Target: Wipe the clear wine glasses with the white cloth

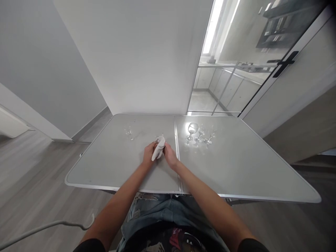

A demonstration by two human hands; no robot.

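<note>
Over the middle of the folding table, my left hand (149, 152) and my right hand (170, 154) come together around a white cloth (158, 149). Clear glass shows at the top of the cloth, from a drinking glass (158, 139) between my hands; most of it is hidden. My left fingers are closed at the glass and the cloth's left side. The fingers of my right hand pinch the cloth from the right. Nearest to my left hand on the table is another clear glass (128, 132), thin and hard to make out.
Right of the table's centre seam stand three stemmed glasses: a round-bowled wine glass (193, 128), a middle glass (201, 132) and a right-hand glass (210, 135). The grey table (236, 168) meets a white wall. A glass door (225, 80) with a black handle is at right.
</note>
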